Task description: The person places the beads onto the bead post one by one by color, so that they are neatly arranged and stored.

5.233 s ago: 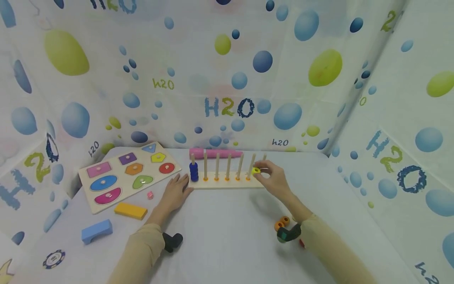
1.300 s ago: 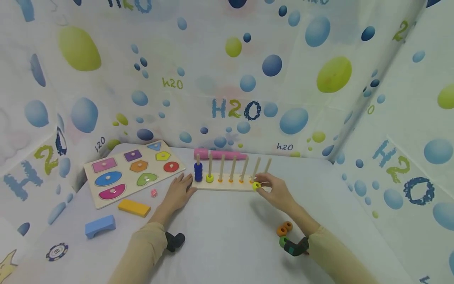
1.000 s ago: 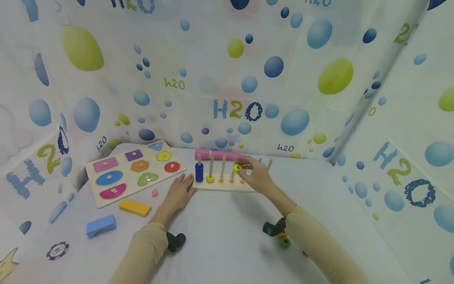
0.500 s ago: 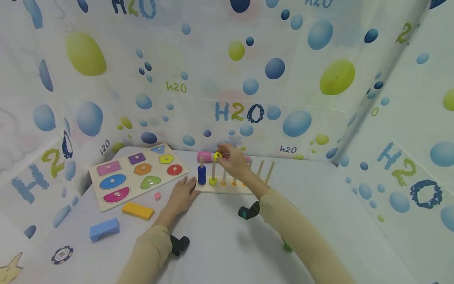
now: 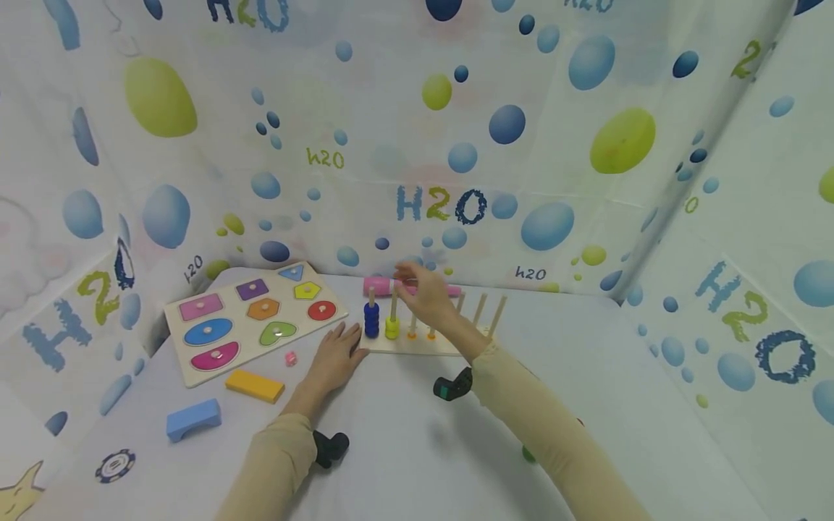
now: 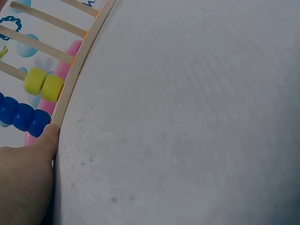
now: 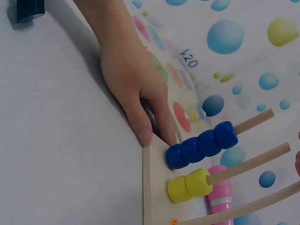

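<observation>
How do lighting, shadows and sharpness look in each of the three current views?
Head: dim, fairly even light, a soft shadow beside the right sleeve; left wrist: the white tablecloth darkens toward the right edge, with small dark specks at lower left; right wrist: blue beads fairly crisp, shape puzzle behind softer, shadow along the left hand.

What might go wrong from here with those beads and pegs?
The right hand is close to the peg with two yellow beads, so it might bump it. The left hand touches only one end of the board, so the other end might swing if pushed. The right sleeve partly hides the green bead and could perhaps roll it away.
</observation>
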Motion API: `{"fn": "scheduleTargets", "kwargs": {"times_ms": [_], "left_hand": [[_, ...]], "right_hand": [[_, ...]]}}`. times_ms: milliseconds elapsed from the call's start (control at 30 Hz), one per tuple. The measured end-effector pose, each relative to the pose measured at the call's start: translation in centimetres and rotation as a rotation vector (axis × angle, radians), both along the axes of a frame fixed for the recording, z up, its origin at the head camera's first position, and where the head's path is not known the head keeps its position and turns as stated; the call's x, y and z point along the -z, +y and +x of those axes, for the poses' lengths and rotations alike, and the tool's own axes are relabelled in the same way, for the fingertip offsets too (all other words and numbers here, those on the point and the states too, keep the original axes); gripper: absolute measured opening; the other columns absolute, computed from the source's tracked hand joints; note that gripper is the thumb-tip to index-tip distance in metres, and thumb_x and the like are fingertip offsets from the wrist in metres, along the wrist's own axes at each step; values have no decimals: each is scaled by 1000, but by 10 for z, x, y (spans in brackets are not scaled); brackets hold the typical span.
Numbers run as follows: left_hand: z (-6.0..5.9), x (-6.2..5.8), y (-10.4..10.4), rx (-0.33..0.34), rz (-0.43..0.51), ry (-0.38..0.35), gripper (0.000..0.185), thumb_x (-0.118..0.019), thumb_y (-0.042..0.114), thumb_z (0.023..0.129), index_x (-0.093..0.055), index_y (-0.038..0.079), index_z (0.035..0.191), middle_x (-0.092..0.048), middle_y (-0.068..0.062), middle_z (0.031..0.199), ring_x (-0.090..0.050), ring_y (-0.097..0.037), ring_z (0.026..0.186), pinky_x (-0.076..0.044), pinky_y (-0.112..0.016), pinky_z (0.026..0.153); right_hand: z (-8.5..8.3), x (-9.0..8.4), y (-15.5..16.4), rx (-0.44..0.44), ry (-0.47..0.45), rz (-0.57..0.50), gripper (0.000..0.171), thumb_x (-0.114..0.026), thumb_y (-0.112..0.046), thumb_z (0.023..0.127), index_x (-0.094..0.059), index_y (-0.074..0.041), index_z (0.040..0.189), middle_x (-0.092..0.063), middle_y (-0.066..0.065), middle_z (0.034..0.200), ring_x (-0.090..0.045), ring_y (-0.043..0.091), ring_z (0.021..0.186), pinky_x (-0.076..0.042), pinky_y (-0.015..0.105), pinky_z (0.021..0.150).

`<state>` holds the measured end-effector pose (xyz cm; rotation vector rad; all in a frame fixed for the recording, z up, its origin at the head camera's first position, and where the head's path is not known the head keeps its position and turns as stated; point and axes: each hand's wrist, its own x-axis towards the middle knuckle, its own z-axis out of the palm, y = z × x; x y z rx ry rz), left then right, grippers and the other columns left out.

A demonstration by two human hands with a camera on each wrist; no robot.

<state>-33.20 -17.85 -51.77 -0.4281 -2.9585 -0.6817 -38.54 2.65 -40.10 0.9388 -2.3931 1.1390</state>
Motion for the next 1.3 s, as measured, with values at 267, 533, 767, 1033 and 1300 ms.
{"fn": "scheduleTargets", "kwargs": {"times_ms": [267, 533, 767, 1033, 1300], "left_hand": [[-2, 2, 0, 11, -9, 26, 58, -52, 35, 97, -40, -2, 141, -37, -16, 146, -20, -38, 139, -12, -51, 115], [-4, 4, -1, 13, -17, 30, 58, -51, 35, 97, -39, -1, 141, -37, -17, 146, -20, -39, 139, -12, -52, 115], [-3, 6, 0, 11, -9, 67, 56, -53, 31, 97, -42, -4, 139, -40, -18, 144, -23, -40, 137, -14, -52, 115], [-3, 7, 0, 14, -9, 55, 56, -51, 32, 97, -41, -3, 140, -39, -18, 145, -21, -40, 138, -13, -51, 115], [-3, 7, 0, 14, -8, 52, 56, -51, 32, 97, -40, -3, 140, -38, -18, 146, -21, -40, 138, -12, -52, 115]], "right_hand": [[9, -3, 37, -2, 45, -60, 28, -65, 7, 84, -60, 5, 111, -66, 18, 104, -64, 23, 97, -54, 21, 83], [24, 3, 106, 43, 6, -12, 23, -66, 1, 86, -62, -1, 108, -67, 9, 101, -64, 19, 95, -55, 24, 81], [56, 29, 163, 18, -132, 9, 22, -67, 3, 84, -64, 4, 106, -68, 16, 100, -66, 28, 91, -58, 34, 78], [95, 59, 205, 22, -301, 144, 21, -67, -4, 87, -65, -6, 108, -67, 10, 103, -65, 19, 93, -55, 26, 82], [129, 73, 230, 11, -486, 251, 23, -67, -8, 86, -64, -11, 109, -66, -1, 105, -63, 16, 97, -55, 26, 84]]}}
